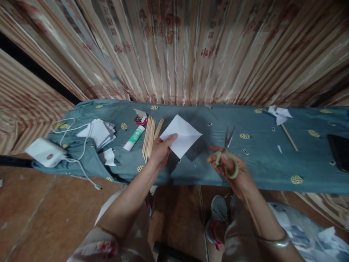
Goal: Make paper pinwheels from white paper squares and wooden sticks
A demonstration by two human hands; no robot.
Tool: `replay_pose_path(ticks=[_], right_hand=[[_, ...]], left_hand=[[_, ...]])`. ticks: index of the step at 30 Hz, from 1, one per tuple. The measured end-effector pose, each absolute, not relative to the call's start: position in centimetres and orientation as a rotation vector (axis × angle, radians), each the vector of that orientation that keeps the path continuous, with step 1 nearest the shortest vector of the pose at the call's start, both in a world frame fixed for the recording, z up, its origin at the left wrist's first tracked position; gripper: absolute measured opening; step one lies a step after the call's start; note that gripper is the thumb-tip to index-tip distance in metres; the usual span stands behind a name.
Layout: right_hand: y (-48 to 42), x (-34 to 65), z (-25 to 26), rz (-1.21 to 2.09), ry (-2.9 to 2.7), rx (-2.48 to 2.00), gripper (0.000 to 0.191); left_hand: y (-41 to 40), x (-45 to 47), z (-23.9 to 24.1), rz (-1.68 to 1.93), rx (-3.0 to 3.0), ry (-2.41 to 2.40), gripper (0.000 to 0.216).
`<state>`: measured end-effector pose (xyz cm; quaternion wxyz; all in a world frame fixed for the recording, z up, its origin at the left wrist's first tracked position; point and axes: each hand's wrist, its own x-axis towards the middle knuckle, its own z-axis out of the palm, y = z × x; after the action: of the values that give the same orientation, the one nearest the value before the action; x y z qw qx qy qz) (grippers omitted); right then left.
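Note:
My left hand [161, 150] pinches a white square of paper [182, 135] near its left corner, thumb on top. The square is turned like a diamond above the cloth, and faint creases show on it. To its right, my right hand [229, 165] holds scissors [228, 142] with pale green handles, fingers through the loops. The blades point away from me, a little apart, and do not touch the paper. Close to my left hand lie several thin wooden sticks [148, 138] and a green and white glue stick [134, 138].
Behind the glue is a small red box of metal pins [140, 118]. Further left are stacked white papers [98, 133] and a white charger [46, 153] with cables. At right lie a paper pinwheel [279, 114] on a stick and a dark phone-like object [338, 151]. Striped curtains [174, 54] hang behind.

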<state>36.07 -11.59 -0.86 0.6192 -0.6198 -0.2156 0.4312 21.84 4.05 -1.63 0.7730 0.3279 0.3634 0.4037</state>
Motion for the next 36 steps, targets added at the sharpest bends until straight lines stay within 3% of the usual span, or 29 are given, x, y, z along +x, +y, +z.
replay_pose_path(ticks=[9,18,36], right_hand=[[-10.6,28.0,-3.3,1.391,-0.771,-1.259,0.052],[-9.7,27.7,-3.4,1.416,-0.726,-1.227,0.056],[-9.3,27.5,-3.3,1.389,-0.715,-1.265,0.048]], left_hand=[[5.7,21.0,-1.6,0.992,0.832,0.855,0.037],[5.8,21.3,-2.7,0.989,0.934,0.858,0.033],[5.3,21.4,-2.6,0.975,0.919,0.883,0.031]])
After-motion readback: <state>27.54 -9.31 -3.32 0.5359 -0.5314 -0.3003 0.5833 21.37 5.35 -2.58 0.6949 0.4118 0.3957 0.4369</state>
